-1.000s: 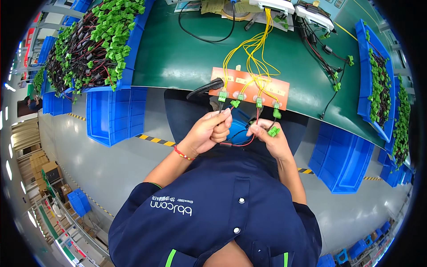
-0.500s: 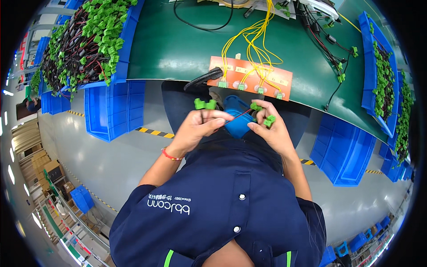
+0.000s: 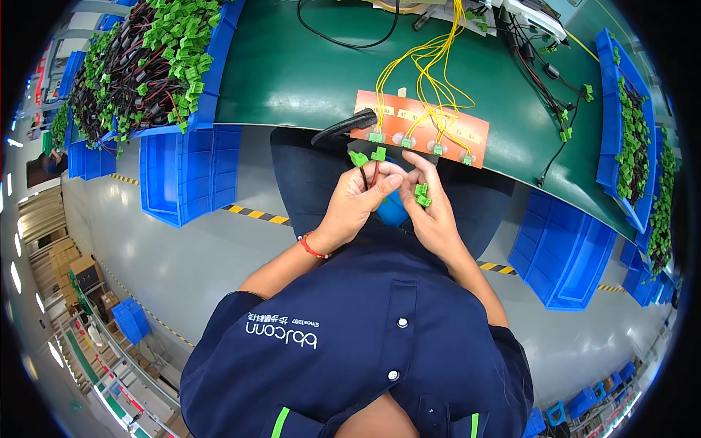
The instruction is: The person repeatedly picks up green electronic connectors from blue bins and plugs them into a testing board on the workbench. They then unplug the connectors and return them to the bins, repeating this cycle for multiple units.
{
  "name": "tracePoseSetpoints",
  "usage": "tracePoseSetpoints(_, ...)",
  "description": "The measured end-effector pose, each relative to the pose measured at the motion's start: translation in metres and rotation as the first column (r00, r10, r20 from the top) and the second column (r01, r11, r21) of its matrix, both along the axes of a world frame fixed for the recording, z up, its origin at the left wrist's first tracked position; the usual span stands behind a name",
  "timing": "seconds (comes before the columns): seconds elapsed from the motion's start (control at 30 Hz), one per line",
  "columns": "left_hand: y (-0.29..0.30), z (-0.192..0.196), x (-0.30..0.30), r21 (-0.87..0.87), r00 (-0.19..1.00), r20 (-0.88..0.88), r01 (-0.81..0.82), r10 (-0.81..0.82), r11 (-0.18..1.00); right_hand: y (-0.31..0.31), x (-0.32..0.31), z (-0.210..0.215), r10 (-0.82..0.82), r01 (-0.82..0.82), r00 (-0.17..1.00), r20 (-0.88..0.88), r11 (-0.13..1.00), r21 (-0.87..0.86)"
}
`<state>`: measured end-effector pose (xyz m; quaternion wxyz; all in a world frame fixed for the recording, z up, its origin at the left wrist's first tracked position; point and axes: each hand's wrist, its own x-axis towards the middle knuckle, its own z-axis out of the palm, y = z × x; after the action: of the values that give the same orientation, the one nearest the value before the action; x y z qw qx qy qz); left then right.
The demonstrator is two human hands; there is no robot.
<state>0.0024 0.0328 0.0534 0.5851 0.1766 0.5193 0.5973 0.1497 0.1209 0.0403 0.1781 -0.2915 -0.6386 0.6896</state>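
Observation:
My left hand (image 3: 358, 203) is closed in a pinch on a wire harness, its dark and red leads rising to two green connector plugs (image 3: 378, 154) above the fingers. My right hand (image 3: 437, 219) is close beside it, its fingers bent round green connectors (image 3: 422, 194). Whether both hands share one harness is hidden by the fingers. Just beyond the hands, at the table's near edge, lies an orange board (image 3: 420, 109) with green sockets (image 3: 407, 142) along its front. Yellow wires (image 3: 431, 69) run from it. A black handle-shaped part (image 3: 343, 128) lies against its left end.
A blue bin (image 3: 213, 80) heaped with green-plugged harnesses stands on the green table (image 3: 292, 87) at left. Another blue bin (image 3: 607, 109) sits at the right edge. Dark cables (image 3: 537, 80) lie at the table's right. Blue crates (image 3: 171, 175) hang below table height.
The hands have come together. The green plugs in my left hand now point upward, side by side, and the red lead stretched between the hands is no longer visible. The view has shifted slightly.

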Motion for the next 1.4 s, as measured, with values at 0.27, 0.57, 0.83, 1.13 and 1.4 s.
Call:
tracePoseSetpoints(0.27,-0.005,0.005,-0.016,-0.047,0.931,-0.036,0.36,-0.362,0.932,0.007,-0.001,0.011,0.166,-0.171,0.983,-0.082,0.983,-0.063)
tracePoseSetpoints(0.57,-0.01,-0.009,-0.019,-0.006,0.91,-0.22,0.359,-0.351,0.934,0.011,-0.004,0.009,0.269,-0.277,0.959,-0.092,0.957,-0.084)
tracePoseSetpoints(0.83,-0.009,-0.005,-0.008,0.025,0.974,-0.187,0.131,-0.124,0.991,0.006,-0.004,0.009,0.144,-0.153,0.986,-0.082,0.981,-0.12)
tracePoseSetpoints(1.13,-0.01,-0.004,-0.019,0.068,0.982,0.187,0.018,-0.03,0.998,-0.003,-0.012,-0.003,-0.076,-0.004,0.98,-0.186,0.917,-0.4)
tracePoseSetpoints(1.4,-0.01,-0.011,-0.013,0.039,0.975,0.165,-0.157,0.149,0.987,-0.001,-0.02,-0.013,-0.188,-0.029,0.958,-0.218,0.69,-0.723)
